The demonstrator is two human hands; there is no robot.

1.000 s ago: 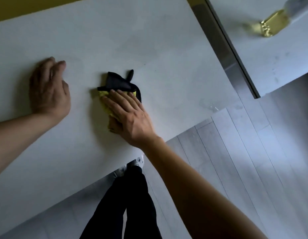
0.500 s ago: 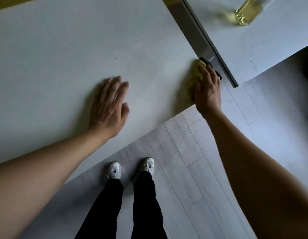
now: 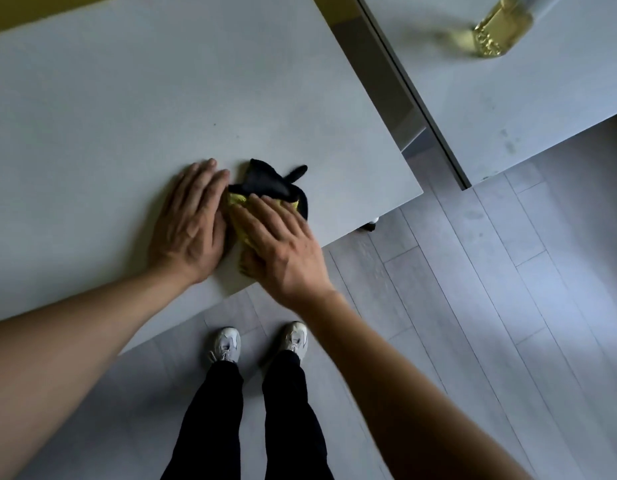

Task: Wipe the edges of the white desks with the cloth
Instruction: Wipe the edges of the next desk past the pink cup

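Observation:
A yellow and black cloth (image 3: 269, 185) lies on the white desk (image 3: 127, 116), close to the desk's near edge. My right hand (image 3: 283, 247) presses flat on the cloth, covering most of its yellow part; the black part sticks out beyond my fingers. My left hand (image 3: 193, 223) rests flat on the desk, palm down, right beside the cloth and touching its left side. A second white desk (image 3: 508, 84) stands to the right, across a narrow gap.
A yellowish glass bottle (image 3: 497, 32) stands on the second desk at the top right. A metal rail (image 3: 393, 88) runs along the gap between the desks. Grey plank floor (image 3: 490, 289) lies below, with my legs and white shoes (image 3: 227, 344) under the desk edge.
My right hand has slid the cloth leftwards from the desk's right corner back along the near edge, ending beside my left hand. The left hand stays flat on the desk.

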